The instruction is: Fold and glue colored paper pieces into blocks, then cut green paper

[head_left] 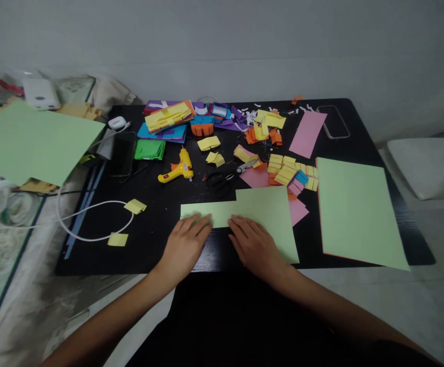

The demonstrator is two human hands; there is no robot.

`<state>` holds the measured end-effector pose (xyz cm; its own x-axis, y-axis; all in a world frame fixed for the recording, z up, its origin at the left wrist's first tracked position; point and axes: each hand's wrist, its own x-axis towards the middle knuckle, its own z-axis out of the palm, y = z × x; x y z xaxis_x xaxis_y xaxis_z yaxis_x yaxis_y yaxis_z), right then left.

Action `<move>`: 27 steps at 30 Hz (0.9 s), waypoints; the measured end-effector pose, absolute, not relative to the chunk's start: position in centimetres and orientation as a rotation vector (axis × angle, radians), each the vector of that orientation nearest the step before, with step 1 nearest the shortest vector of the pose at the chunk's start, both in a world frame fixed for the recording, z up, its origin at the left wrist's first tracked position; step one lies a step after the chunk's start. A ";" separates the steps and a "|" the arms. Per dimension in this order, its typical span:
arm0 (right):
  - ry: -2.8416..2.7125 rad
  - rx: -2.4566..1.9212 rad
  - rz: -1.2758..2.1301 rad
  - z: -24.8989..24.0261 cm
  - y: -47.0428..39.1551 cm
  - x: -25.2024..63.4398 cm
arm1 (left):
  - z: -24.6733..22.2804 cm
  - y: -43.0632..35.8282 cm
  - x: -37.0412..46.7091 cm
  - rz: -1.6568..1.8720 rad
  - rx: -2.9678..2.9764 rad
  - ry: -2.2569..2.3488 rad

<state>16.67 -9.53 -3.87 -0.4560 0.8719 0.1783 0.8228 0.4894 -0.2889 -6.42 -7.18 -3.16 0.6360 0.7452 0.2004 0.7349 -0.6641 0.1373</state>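
A light green paper strip lies near the front edge of the black table. My left hand presses on its left part, fingers stretched out along the lower edge. My right hand rests flat where the strip meets a larger light green sheet, fingertips on the paper. Whether strip and sheet are one piece I cannot tell. Just behind lie black-handled scissors, partly over pink paper. A yellow glue gun rests farther left.
Green sheets lie at the right, beside small folded yellow pieces. A phone and paper scraps are at the back. Folded coloured paper is stacked back left. A white cable loops over the table's left side.
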 end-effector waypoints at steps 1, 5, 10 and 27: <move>-2.441 -1.434 0.229 -3.8 -9.5 16.7 | -3.1 -7.3 -7.1 0.373 2.783 1.295; -2.455 -1.437 0.204 -3.7 -9.5 16.6 | -2.9 -7.6 -9.8 0.391 2.708 1.383; -2.474 -1.483 0.169 -3.3 -8.8 16.1 | -3.3 -7.4 -11.5 0.567 2.592 1.304; -2.562 -1.136 0.465 -4.4 -6.5 10.6 | -3.1 -7.4 -11.3 0.562 2.653 1.321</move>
